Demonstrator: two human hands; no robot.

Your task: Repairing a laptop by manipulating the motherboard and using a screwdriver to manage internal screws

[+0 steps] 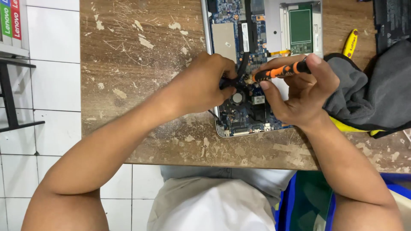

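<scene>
Item, frame centre: I note right hand [299, 92] fingers clamped on orange screwdriver [278, 71]; left hand [203, 83] pinching black cable [245, 64]. Risk: tip slipping, gouging blue circuit board [246, 109].

Single head-worn view, looking almost straight down from above the person's lap. The wooden table [141, 64] fills the upper frame from nine to three o'clock; its near edge runs across the lower middle. The opened laptop [257, 51] lies at twelve o'clock, cropped by the top edge. Both forearms enter from five and seven o'clock. Close range; no second view.
</scene>
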